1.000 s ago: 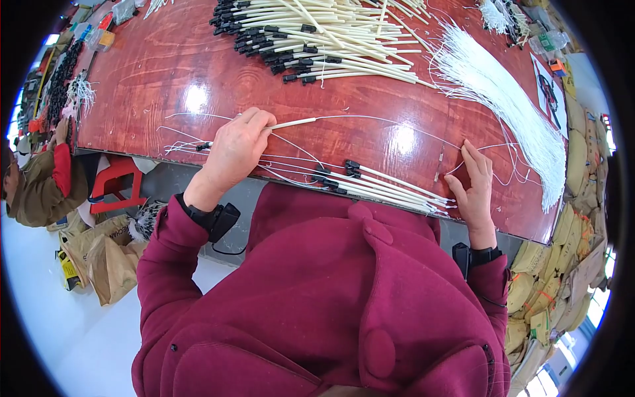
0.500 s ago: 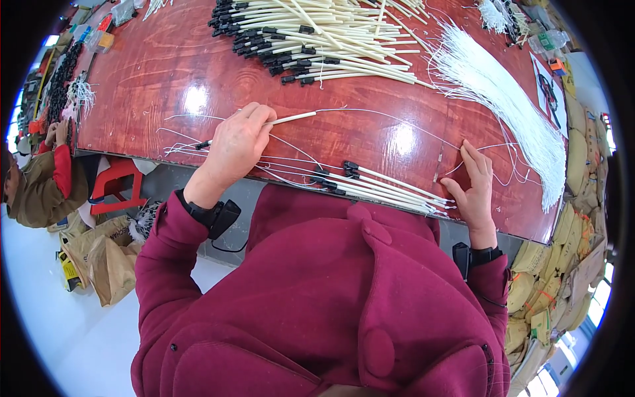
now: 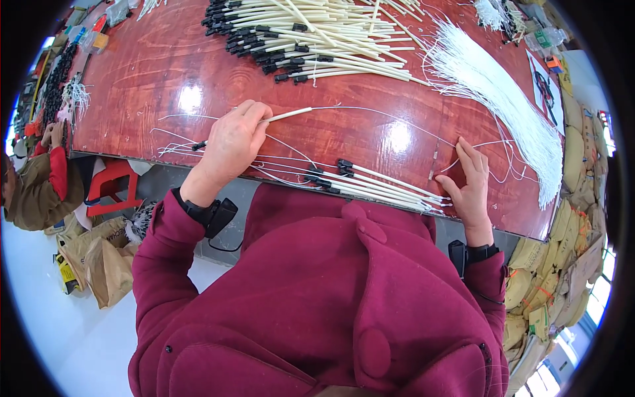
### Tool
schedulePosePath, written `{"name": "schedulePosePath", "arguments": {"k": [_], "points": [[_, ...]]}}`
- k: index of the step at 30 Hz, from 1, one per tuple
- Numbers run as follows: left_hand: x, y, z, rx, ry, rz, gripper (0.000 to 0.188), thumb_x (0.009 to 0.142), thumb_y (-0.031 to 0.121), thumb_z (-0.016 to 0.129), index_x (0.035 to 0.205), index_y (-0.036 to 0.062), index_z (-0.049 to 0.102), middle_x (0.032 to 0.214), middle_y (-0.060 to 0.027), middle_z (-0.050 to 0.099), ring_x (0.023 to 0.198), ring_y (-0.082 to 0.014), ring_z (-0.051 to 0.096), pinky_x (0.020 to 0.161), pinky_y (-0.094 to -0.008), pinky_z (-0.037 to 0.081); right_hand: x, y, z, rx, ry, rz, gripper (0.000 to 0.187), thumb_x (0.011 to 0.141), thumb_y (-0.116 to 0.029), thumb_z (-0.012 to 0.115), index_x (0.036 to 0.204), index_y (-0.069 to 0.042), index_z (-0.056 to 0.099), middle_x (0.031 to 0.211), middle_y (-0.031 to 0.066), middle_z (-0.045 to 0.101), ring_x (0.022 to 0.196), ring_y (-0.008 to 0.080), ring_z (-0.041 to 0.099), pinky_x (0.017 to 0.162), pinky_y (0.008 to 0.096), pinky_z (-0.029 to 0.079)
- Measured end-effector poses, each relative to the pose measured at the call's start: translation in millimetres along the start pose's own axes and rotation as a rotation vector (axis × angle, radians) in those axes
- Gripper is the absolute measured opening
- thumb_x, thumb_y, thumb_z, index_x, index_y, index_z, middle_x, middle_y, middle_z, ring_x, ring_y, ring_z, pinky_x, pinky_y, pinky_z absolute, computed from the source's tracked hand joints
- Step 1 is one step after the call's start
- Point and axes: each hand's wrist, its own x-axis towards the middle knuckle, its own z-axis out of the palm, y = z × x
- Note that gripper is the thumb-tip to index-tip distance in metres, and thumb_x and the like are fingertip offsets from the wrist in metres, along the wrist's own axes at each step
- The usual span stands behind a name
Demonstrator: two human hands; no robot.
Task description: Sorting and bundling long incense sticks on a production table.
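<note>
My left hand (image 3: pixel 234 137) is closed around a thin cream tube (image 3: pixel 291 115). The tube's right end sticks out past my fingers, and a black end piece (image 3: pixel 199 145) shows on the other side. A fine white cord (image 3: pixel 387 114) runs from the tube's right end in a long arc to my right hand (image 3: pixel 468 180). There the fingers are bent close to the cord, but whether they pinch it is hard to make out. Between my hands, along the near table edge, lies a small row of cream tubes (image 3: pixel 390 188) with black ends and white cords through them.
A large heap of cream tubes with black ends (image 3: pixel 317 43) lies at the table's far side. Right of it spreads a bundle of white cords (image 3: pixel 493 83). Another person (image 3: pixel 43 175) sits at far left by a red stool (image 3: pixel 109 188). Stacked sacks (image 3: pixel 546 264) line the right.
The whole view has shifted slightly to the left. My hands, the tube and the cord keep nearly the same places relative to the table.
</note>
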Motion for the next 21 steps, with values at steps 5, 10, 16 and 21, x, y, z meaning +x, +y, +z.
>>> {"name": "schedulePosePath", "arguments": {"k": [5,10,16,21], "points": [[6.8,1.9,1.8,0.029,0.007,-0.004,0.009,0.093,0.006,0.062,0.101,0.0050,0.061,0.094,-0.0122,0.064,0.088,-0.0358,0.065,0.074,-0.0452,0.052,-0.2,1.5,-2.3,-0.016,-0.005,-0.002,0.075,0.073,-0.019,0.084,0.141,0.001,0.057,0.148,0.0142,0.055,0.130,0.0336,0.051,0.112,0.0431,0.038],[24.2,9.1,16.6,0.151,-0.019,0.158,0.008,0.089,0.006,0.061,0.098,0.0055,0.060,0.093,-0.0112,0.064,0.089,-0.0333,0.066,0.076,-0.0442,0.054,-0.3,5.3,-6.3,-0.012,-0.030,-0.023,0.075,0.074,-0.020,0.083,0.141,0.001,0.057,0.148,0.0144,0.055,0.131,0.0339,0.050,0.112,0.0434,0.038],[79.3,81.3,90.5,0.208,-0.205,0.411,0.014,0.085,0.012,0.062,0.097,0.0066,0.060,0.095,-0.0106,0.063,0.094,-0.0279,0.066,0.079,-0.0440,0.056,13.5,-13.0,-0.3,-0.059,-0.093,-0.173,0.071,0.084,-0.034,0.075,0.143,0.000,0.056,0.152,0.0154,0.051,0.134,0.0375,0.048,0.115,0.0470,0.034],[80.7,124.4,102.3,0.234,-0.166,0.527,0.012,0.086,0.017,0.064,0.095,0.0084,0.061,0.095,-0.0105,0.062,0.092,-0.0267,0.066,0.075,-0.0439,0.055,18.4,-27.1,3.4,0.009,-0.024,-0.209,0.070,0.084,-0.038,0.076,0.140,0.000,0.058,0.153,0.0135,0.050,0.136,0.0366,0.045,0.114,0.0470,0.034]]}}
